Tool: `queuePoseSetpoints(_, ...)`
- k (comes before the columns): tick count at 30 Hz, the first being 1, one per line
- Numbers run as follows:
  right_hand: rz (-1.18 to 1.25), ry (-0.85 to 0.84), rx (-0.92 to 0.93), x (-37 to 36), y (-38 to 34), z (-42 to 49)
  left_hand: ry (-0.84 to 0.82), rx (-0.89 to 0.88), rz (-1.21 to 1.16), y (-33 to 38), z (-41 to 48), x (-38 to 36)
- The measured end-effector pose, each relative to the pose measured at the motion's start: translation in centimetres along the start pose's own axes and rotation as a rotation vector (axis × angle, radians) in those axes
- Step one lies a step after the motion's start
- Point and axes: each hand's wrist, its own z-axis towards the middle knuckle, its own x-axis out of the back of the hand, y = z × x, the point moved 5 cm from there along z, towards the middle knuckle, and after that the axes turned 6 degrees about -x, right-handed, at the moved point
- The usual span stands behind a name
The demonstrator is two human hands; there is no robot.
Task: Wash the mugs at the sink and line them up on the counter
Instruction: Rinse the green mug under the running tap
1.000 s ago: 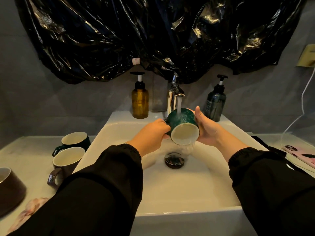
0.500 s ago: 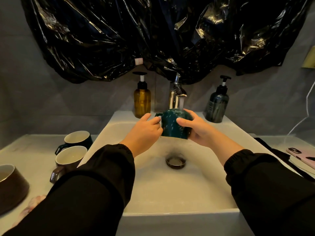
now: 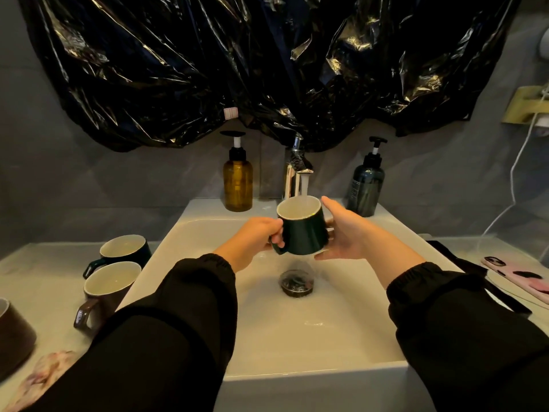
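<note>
A dark green mug [image 3: 303, 233] sits upright above the sink [image 3: 326, 322], under water running from the faucet [image 3: 294, 176]. The left hand [image 3: 252, 242] curls around its handle, while the right hand [image 3: 344, 233], fingers straight and spread, flanks the other side. Two mugs [image 3: 124, 251] wait on the counter [image 3: 44, 278].

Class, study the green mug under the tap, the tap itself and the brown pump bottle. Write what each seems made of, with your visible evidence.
Green mug: probably glazed ceramic; glossy dark outside, cream inside, thick rim.
Tap: polished metal, likely chrome-plated; mirror-like reflections.
Brown pump bottle: translucent amber glass or plastic, cannot tell which; light glows through it.
</note>
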Motion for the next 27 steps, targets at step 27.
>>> queuePoseSetpoints(27, -1.317, 0.633, 1.103, -10.6, -11.2, -5.3, -0.185, -0.874, 2.214, 3.6, -6.2, -0.3)
